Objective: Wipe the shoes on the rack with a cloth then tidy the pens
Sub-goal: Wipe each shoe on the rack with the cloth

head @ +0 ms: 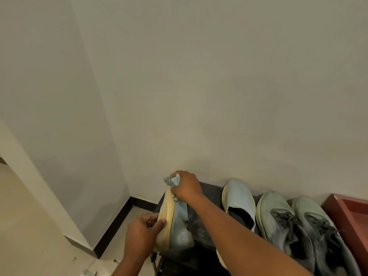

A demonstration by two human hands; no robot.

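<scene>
A light blue slip-on shoe (179,226) with a yellowish sole is tipped on its side over the left end of the black shoe rack (209,198). My left hand (142,234) grips its heel end at the sole. At the toe, my right hand (186,187) holds a bunched pale blue cloth (171,180) against the shoe. Its matching slip-on (239,198) sits upright on the rack to the right. Beside that stand two grey-green laced sneakers (278,220) (318,222). No pens are in view.
A reddish wooden tray or box (350,212) borders the rack on the right. Plain walls meet in a corner behind and to the left, with a dark skirting board (113,230). Beige floor lies at the lower left, with a small pale object (89,273) on it.
</scene>
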